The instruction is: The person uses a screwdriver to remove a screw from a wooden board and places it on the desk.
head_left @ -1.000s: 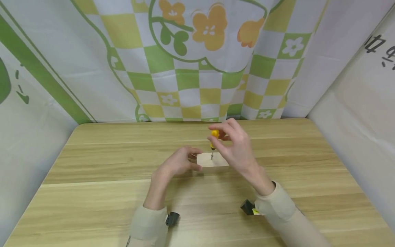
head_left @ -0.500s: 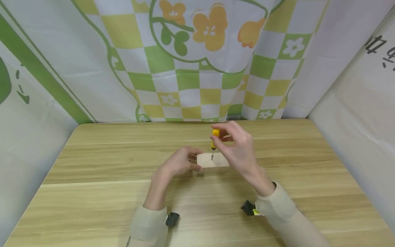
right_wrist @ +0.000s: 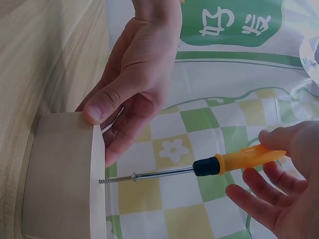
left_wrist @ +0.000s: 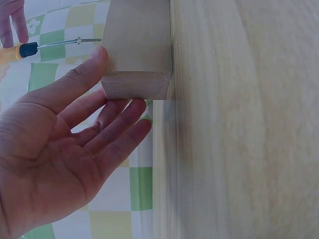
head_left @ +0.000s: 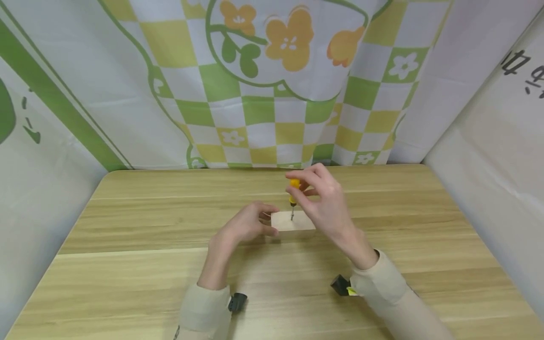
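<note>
From my end, the screw (right_wrist: 117, 180) stood upright, tip down, on the top face of the wooden block (right_wrist: 60, 174), most of its thread exposed; how deep the tip sat, I could not tell. The screwdriver (right_wrist: 207, 167) met its head from above, shaft and screw roughly in 1 line. I judged that line the thing to guard: with so little thread biting, a sideways lean would probably tip the screw, so I wanted light downward pressure and short, even turns. The right hand (head_left: 325, 198) pinched the tool near its upper end, a grip that seemed good for turning but weak for pressing. The left hand (left_wrist: 55, 157) held the block's left end, thumb at the near corner, fingers about the end and far corner; I thought a firm hold there would resist twisting. The block lay flat on the tabletop (head_left: 148, 283), towards its far edge, with a checked curtain (head_left: 255, 113) beyond.
</note>
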Motion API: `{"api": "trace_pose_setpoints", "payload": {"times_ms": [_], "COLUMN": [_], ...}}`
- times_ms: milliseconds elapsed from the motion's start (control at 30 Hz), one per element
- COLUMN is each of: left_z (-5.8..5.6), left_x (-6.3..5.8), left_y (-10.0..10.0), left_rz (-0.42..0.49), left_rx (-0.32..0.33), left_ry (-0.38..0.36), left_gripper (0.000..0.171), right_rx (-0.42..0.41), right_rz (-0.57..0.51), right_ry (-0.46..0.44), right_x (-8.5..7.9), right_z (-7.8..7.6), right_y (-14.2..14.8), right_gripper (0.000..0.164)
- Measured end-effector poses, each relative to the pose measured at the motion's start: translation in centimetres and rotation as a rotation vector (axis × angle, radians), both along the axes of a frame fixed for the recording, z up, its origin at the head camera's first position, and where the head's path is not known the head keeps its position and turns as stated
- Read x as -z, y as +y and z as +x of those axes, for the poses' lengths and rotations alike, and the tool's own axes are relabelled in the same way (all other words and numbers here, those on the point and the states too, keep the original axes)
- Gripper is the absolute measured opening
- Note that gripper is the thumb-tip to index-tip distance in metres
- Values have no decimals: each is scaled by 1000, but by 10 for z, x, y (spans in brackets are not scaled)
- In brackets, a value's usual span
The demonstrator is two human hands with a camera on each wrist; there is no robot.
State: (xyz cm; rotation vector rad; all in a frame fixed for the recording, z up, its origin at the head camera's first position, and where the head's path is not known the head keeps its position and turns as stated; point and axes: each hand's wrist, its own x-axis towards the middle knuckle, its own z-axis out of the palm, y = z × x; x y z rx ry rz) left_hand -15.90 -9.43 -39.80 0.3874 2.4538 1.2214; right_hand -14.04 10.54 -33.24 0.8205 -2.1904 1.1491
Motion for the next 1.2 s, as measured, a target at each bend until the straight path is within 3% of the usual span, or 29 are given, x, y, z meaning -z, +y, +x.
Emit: {"api": "trace_pose_setpoints", "payload": {"times_ms": [767,1200], "left_z": [0,1], "left_x": [1,-1], "left_y": [-1,-1], "left_rz": [5,-12], "left_rx": [5,0], "left_ry": [1,-14], "left_gripper": [55,58], "right_rx": [29,61], "right_rz": [45,28], "right_ry": [-44,7], "right_x": [2,5], "right_z": [1,-1], "right_y": [1,0], "right_gripper": [32,28]}}
